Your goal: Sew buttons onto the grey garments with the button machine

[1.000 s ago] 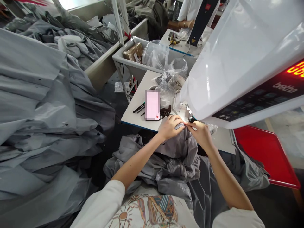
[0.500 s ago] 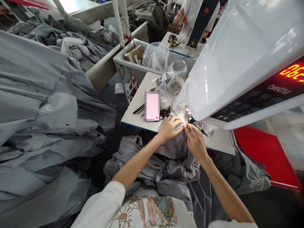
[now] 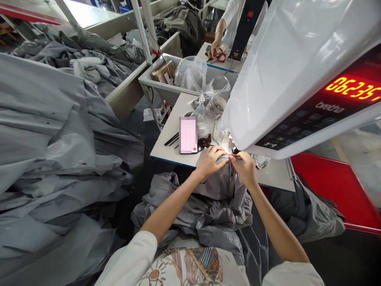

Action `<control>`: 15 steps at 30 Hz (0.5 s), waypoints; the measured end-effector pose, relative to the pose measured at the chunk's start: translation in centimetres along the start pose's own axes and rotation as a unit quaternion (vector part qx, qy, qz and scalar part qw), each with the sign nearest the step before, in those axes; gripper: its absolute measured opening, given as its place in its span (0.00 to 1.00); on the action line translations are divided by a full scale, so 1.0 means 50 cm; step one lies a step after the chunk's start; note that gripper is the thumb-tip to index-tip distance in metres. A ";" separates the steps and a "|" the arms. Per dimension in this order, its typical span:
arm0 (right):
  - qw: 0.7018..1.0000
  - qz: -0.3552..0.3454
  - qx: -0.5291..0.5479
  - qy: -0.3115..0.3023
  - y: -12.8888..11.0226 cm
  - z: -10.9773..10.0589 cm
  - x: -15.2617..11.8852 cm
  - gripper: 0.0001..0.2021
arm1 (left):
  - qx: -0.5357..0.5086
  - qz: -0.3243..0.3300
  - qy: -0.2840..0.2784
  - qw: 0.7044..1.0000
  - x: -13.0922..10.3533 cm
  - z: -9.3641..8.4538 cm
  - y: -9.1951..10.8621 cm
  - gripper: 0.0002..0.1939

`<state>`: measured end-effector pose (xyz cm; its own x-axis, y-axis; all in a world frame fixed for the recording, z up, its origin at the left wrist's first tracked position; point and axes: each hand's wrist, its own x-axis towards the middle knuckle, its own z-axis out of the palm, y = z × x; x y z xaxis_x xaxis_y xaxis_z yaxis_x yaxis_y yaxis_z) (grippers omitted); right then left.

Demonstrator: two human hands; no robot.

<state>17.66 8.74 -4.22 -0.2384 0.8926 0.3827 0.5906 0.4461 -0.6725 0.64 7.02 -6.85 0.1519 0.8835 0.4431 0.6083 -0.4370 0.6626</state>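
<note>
Grey fabric [image 3: 222, 184] hangs over the table's front edge and bunches in my lap. My left hand [image 3: 210, 162] is closed on its upper edge, just in front of the lit working spot of a white machine [image 3: 268, 79]. Beside it, my right hand [image 3: 244, 169] pinches at the same fabric edge, fingertips almost meeting those of the left. The exact bit between the right fingertips is too small to make out. A red digit display glows on the machine's panel [image 3: 327, 107].
A phone [image 3: 188, 135] stands on the white table [image 3: 166, 153] near black tools. Clear plastic bags [image 3: 205, 105] lie behind it. Grey fabric heaps [image 3: 59, 159] fill the left; a red stool [image 3: 333, 182] is at right. Across, a co-worker's hand [image 3: 216, 43] is by red-handled scissors [image 3: 220, 55].
My right hand's fingers have drawn in to a tighter pinch at the fabric edge. The view has turned slightly. The co-worker's hand has come down to the far table with the scissors.
</note>
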 end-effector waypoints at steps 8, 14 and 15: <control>0.999 0.019 0.040 -0.027 0.008 0.000 0.006 0.14 | -0.004 -0.001 -0.003 1.000 -0.001 0.001 -0.004 0.10; 0.997 0.026 0.054 -0.045 0.015 0.001 0.006 0.14 | -0.008 0.007 0.002 1.000 0.000 0.000 -0.001 0.10; 0.997 0.023 0.051 -0.044 0.015 0.001 0.005 0.14 | -0.007 0.006 0.000 1.000 0.000 0.000 0.000 0.11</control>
<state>18.00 9.29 -4.69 -0.2819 0.9124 0.2966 0.5222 0.4053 -0.7503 0.61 7.00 -6.86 0.1592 0.8781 0.4512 0.5955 -0.4500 0.6656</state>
